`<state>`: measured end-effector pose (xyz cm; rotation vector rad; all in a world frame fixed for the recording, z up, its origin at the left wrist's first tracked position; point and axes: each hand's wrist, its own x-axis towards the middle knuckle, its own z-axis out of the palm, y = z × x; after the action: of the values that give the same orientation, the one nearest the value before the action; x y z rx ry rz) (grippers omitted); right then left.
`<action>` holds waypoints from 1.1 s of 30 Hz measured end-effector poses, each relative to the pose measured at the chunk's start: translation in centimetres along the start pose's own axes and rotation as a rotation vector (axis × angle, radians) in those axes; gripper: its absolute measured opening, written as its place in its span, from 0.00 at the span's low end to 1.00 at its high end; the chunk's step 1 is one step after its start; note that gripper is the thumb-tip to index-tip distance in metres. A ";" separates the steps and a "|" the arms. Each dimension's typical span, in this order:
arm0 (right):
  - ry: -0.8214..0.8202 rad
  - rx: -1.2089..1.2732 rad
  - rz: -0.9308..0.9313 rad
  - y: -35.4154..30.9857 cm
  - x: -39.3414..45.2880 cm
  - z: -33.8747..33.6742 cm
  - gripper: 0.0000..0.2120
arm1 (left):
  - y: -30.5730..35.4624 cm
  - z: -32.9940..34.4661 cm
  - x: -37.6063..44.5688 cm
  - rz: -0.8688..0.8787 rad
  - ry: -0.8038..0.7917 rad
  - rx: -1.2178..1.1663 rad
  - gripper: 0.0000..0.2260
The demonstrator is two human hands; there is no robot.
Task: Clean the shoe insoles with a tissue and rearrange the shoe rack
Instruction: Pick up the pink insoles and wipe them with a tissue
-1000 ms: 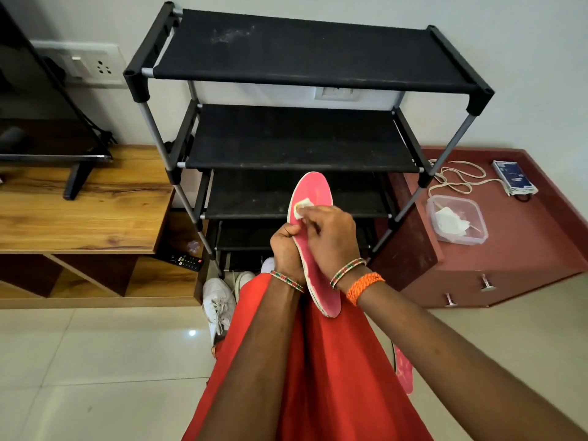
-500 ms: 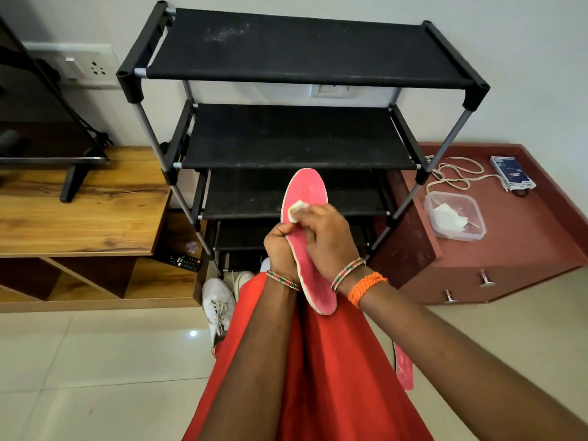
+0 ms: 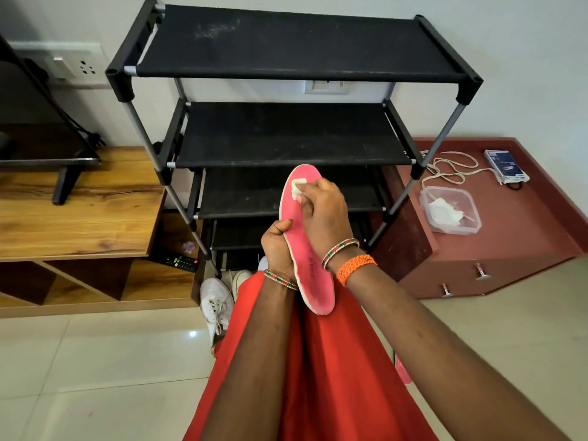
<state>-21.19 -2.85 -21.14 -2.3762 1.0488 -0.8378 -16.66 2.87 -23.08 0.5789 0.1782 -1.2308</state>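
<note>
In front of the shoe rack (image 3: 286,148), above the lap: pink insole (image 3: 310,265) held upright. Left hand (image 3: 277,249) clamps its left edge at mid-length, thumb curled over the rim. Right hand (image 3: 324,211) pinches a small tissue (image 3: 297,187) against the toe end. I judge the insole light, thin and floppy, so it bends under wiping pressure; best hold is mid-length at the edge, close to the wiped spot. Tissue looks fragile, may tear. White sneakers (image 3: 216,300) on the floor by the rack.

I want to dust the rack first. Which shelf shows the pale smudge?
The top shelf of the rack: pale dusty marks sit near its back left; the lower shelves look plain black.
</note>
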 end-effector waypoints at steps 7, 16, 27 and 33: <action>0.052 -0.012 0.013 -0.9 -0.4 -0.3 0.10 | 0.3 -0.2 0.1 0.009 -0.024 0.009 0.17; 0.061 -0.056 0.133 -1.4 -0.5 0.2 0.11 | 0.6 -0.9 0.4 -0.023 0.020 -0.001 0.21; 0.245 -0.288 0.113 -0.8 0.7 -0.7 0.06 | -0.1 -0.9 0.3 0.002 0.006 -0.005 0.18; 0.226 -0.206 0.145 -0.5 -0.3 -0.4 0.05 | -0.2 -0.8 0.4 -0.003 -0.017 -0.048 0.18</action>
<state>-21.38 -2.37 -20.67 -2.3743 1.4419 -1.0045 -16.60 2.88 -24.04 0.5268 0.1940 -1.2305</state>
